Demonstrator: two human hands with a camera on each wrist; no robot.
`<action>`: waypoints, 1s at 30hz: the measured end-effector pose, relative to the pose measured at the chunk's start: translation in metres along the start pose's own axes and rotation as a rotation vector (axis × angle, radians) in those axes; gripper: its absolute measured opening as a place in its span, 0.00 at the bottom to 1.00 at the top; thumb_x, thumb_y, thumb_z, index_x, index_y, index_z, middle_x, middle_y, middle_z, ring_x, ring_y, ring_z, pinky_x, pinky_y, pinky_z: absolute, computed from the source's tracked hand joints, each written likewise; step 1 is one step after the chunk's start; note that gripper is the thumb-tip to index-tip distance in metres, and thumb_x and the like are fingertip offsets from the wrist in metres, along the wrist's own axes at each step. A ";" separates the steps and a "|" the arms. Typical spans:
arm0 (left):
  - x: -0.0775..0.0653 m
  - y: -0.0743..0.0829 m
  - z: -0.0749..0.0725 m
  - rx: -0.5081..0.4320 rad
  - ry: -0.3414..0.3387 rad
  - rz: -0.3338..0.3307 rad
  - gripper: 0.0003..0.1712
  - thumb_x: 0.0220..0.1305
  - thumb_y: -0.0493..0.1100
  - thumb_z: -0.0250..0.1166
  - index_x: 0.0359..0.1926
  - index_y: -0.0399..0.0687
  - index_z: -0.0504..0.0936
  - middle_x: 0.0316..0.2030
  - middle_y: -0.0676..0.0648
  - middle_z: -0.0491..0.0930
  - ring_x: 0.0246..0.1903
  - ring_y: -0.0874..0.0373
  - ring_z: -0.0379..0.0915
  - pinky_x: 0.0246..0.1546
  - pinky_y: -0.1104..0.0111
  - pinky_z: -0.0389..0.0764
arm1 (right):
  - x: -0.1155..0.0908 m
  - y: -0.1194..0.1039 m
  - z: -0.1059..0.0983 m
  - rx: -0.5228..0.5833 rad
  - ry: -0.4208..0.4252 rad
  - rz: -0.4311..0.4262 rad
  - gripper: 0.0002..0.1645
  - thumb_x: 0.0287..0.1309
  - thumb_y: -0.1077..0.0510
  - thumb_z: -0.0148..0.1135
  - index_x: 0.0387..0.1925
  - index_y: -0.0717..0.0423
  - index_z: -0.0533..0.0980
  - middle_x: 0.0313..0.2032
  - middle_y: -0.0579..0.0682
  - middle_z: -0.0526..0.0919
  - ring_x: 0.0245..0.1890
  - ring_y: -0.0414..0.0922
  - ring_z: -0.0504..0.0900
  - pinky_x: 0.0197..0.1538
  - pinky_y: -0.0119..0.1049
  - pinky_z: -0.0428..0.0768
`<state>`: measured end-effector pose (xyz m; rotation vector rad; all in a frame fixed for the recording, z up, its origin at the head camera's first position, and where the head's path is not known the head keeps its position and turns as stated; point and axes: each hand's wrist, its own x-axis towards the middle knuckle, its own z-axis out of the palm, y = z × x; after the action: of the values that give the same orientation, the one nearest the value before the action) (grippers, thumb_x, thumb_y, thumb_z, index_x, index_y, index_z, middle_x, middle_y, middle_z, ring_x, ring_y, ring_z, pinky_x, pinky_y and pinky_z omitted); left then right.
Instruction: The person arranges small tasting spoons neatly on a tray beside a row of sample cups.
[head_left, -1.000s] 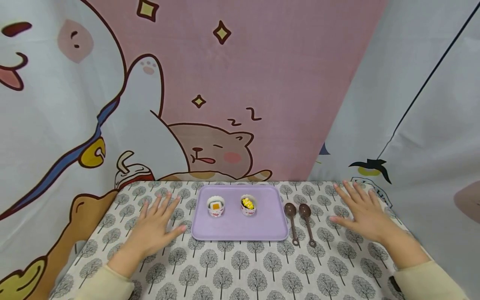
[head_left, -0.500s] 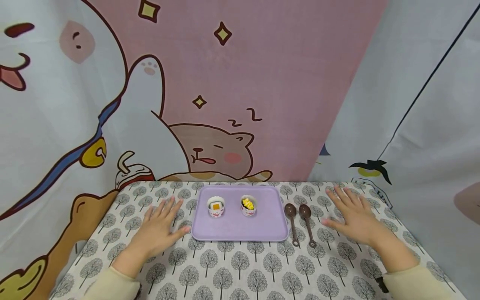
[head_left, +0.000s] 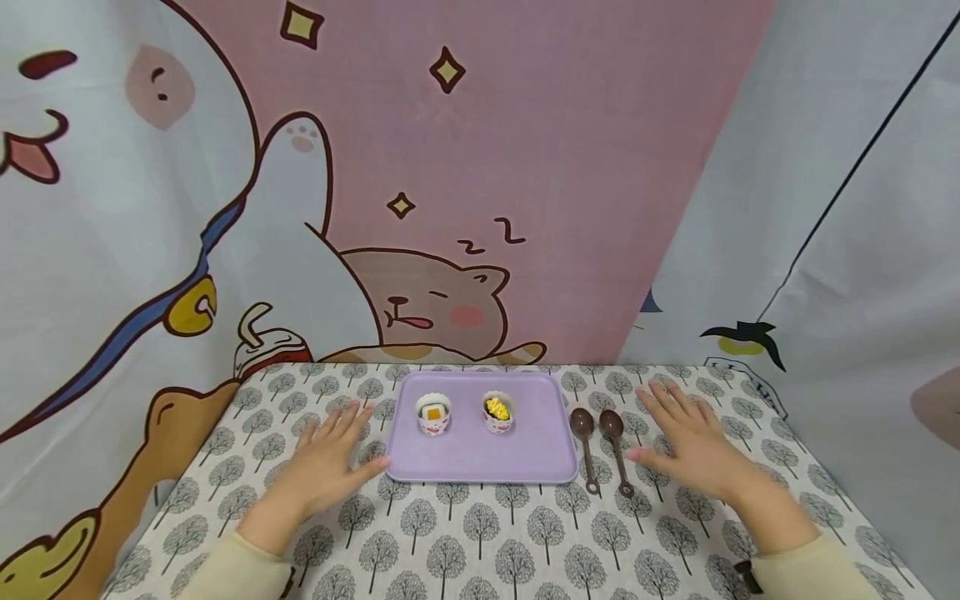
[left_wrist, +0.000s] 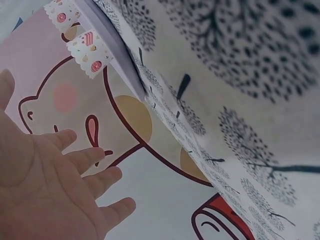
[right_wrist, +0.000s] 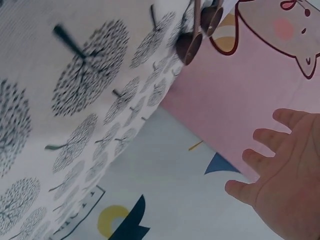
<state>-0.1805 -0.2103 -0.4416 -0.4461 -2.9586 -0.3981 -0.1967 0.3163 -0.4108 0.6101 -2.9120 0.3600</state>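
Note:
A lilac tray point(head_left: 465, 462) lies on the table with two small paper cups on it. The left cup point(head_left: 434, 426) holds a white piece with an orange square on top; the right cup point(head_left: 498, 425) has yellow bits over something dark. Two brown spoons point(head_left: 582, 422) point(head_left: 612, 423) lie side by side just right of the tray, handles toward me. My left hand point(head_left: 326, 462) is spread by the tray's left edge, its thumb tip overlapping the corner in the head view. My right hand point(head_left: 690, 442) is spread right of the spoons, thumb nearest them. Both hands hold nothing.
The tablecloth point(head_left: 480, 550) is white with grey trees. Behind the table hangs a cartoon-printed curtain point(head_left: 570, 167), pink in the middle, with pale fabric point(head_left: 862, 250) on the right.
Both hands have moved inward and slightly toward me, the left one closer to the tray and the right one closer to the spoons. The tray, cups and spoons have stayed put.

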 end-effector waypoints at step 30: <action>0.021 0.011 0.013 -0.041 -0.099 -0.007 0.52 0.67 0.74 0.51 0.79 0.46 0.53 0.76 0.37 0.50 0.73 0.31 0.45 0.71 0.36 0.42 | 0.013 -0.032 0.020 0.058 -0.075 -0.034 0.55 0.62 0.30 0.60 0.78 0.56 0.54 0.77 0.60 0.51 0.75 0.68 0.46 0.68 0.76 0.42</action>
<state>-0.1984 -0.1904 -0.4479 -0.4741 -3.0529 -0.4510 -0.1968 0.2780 -0.4207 0.6948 -2.9676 0.4284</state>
